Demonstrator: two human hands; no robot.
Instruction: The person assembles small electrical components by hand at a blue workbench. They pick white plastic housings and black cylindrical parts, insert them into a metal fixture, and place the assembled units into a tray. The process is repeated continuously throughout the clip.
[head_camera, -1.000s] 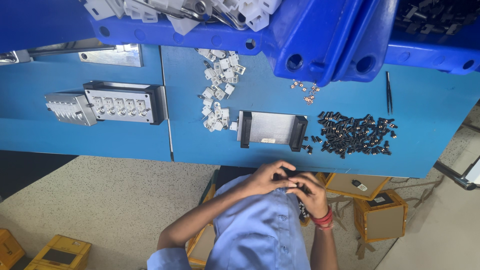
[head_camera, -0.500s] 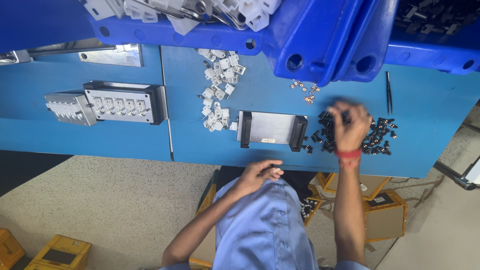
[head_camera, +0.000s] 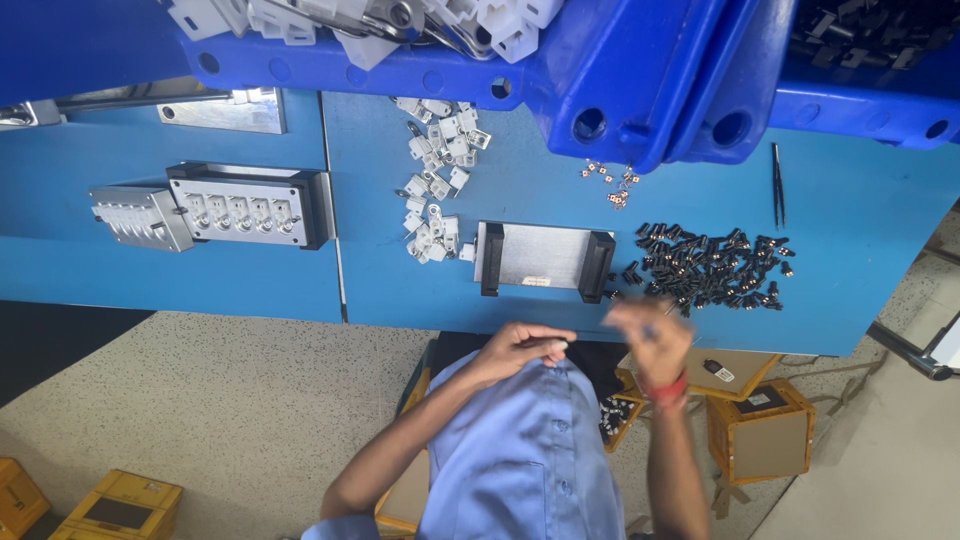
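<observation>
My left hand (head_camera: 520, 347) is held close to my blue shirt, below the table's front edge, fingers pinched on a small light-coloured part (head_camera: 556, 346). My right hand (head_camera: 645, 335), with a red band at the wrist, is blurred with motion just under the table edge, beside the heap of small black parts (head_camera: 712, 268). The blur hides whether it holds anything. Just above both hands, a flat metal fixture with black end pieces (head_camera: 541, 257) lies on the blue table (head_camera: 870, 250).
White plastic parts (head_camera: 436, 185) are scattered left of the fixture. A metal jig with a row of sockets (head_camera: 250, 205) and a metal block (head_camera: 138, 216) sit further left. Also here: small copper pieces (head_camera: 609, 182), black tweezers (head_camera: 777, 185), blue bins (head_camera: 640, 70), cardboard boxes (head_camera: 762, 428) on the floor.
My right hand left my chest, reached up to the black parts heap, and has now come back down to the table edge. My left hand stayed by my shirt.
</observation>
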